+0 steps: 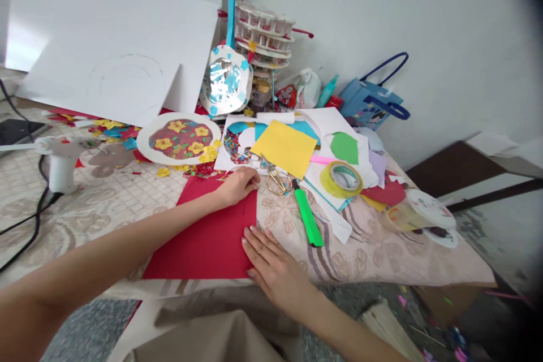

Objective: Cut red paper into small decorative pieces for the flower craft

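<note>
A red sheet (pixel 203 237), paper or thin card, lies flat at the table's front edge. My left hand (pixel 240 185) is over its far right corner, fingers curled closed; whatever they may grip is hidden. With fingers stretched out flat, my right hand (pixel 271 263) rests on the sheet's right edge near the front. Gold-handled scissors (pixel 279 182) lie just right of my left hand. Beside them is a green utility knife (pixel 308 218). A yellow sheet (pixel 286 147) partly covers the scissors' blades.
A white glue gun (pixel 63 161) with a black cord stands at the left. Behind the red sheet is a flower-decorated oval plate (pixel 144 144). A yellow tape roll (pixel 341 179) and a lidded plastic cup (pixel 419 212) are at the right. White boards (pixel 106 28) lean behind.
</note>
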